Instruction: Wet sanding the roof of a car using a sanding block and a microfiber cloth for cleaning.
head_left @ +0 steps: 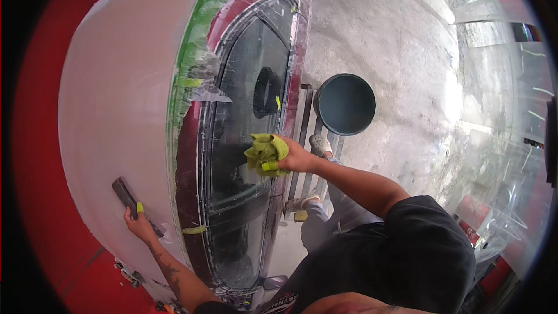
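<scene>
My left hand (138,225) is closed around a long dark sanding block (123,191) lying on the pale car roof (116,81). A strip of yellow shows on one finger. My right hand (297,156) grips a crumpled yellow-green cloth (264,150) over the side windows (244,134) of the car, with yellow on the thumb as well. Whether the cloth touches the glass I cannot tell. Dust and whitish streaks cover the windows. Along the roof edge runs a green band (189,52) beside dark red paint (187,139).
A dark round bucket (347,104) stands to the right of the car, by a slatted bench (305,116). My feet in light clogs (319,145) are on the slats. Concrete floor (395,52) stretches right. Plastic sheeting (500,215) hangs at far right. Small yellow tape pieces (194,230) stick to the car.
</scene>
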Demonstrator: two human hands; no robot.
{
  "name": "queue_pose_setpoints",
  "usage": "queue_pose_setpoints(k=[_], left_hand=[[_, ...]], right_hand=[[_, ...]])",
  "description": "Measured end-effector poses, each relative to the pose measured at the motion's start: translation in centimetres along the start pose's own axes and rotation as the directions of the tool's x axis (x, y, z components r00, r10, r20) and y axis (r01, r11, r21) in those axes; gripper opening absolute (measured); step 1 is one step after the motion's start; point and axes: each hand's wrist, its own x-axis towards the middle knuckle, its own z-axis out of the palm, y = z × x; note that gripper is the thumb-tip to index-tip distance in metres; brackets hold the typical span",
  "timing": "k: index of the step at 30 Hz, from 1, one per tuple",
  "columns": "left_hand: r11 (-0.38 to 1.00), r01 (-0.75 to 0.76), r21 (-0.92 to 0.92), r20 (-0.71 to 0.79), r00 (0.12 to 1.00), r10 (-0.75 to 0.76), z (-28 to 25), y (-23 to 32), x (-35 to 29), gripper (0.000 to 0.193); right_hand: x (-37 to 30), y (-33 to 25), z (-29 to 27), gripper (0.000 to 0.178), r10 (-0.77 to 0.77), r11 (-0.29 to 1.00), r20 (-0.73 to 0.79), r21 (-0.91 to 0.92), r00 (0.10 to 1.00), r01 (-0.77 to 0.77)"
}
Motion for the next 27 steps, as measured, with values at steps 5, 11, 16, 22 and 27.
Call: queue_pose_setpoints(k=[5, 11, 16, 22, 27], left_hand=[[0.967, -0.025, 0.253, -0.026, 0.999, 0.033, -1.4, 0.6, 1.4, 0.042], [0.92, 0.003, 0.393, 0.003, 1.0, -0.004, -1.9, 1.4, 1.4, 0.041], [0.96, 0.164, 0.228, -0.114, 0.984, -0.141, -5.0, 1.3, 1.7, 0.042], [0.937, 0.246, 0.249, -0.092, 0.969, -0.231, 0.5, 3.7, -0.7, 0.04], [0.955, -0.016, 0.295, -0.063, 0.997, 0.036, -7.1, 0.3, 1.7, 0.034]], right_hand=[[-5.1, 8.0, -25.2, 0.048, 0.067, 0.985, -0.645, -0.078, 0.761, -0.153], [-6.1, 20.1, -41.4, 0.06, 0.153, 0.736, -0.898, -0.175, 0.412, -0.654], [-0.7, 27.0, -42.4, 0.08, 0.219, 0.521, -0.933, -0.137, 0.287, -0.842], [-0.9, 31.2, -45.1, 0.052, 0.609, 0.724, -0.773, 0.451, 0.177, -0.522], [0.1, 29.4, -40.0, 0.045, 0.555, 0.629, -0.592, 0.758, 0.585, 0.17]])
